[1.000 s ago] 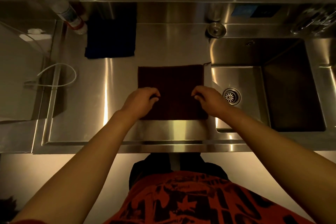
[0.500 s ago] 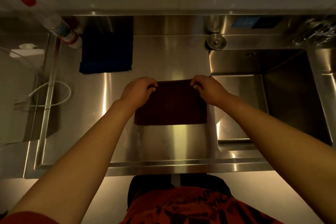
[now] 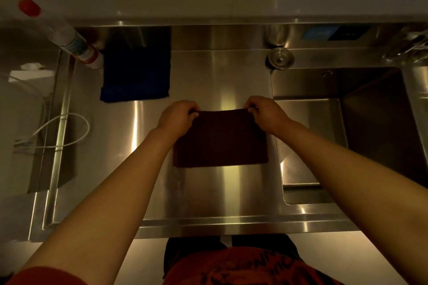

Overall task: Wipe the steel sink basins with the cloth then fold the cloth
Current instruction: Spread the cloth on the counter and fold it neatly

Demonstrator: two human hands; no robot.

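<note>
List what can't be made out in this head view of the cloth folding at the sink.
- Dark red cloth: its top corners, hidden under the left hand and right hand; layer count unclear in dim light.
- Sink basin: drain covered by the right forearm; right side cut by the frame edge.
- Blue panel on the back ledge: markings too small and blurred.
- Bottle: label blurred.
</note>
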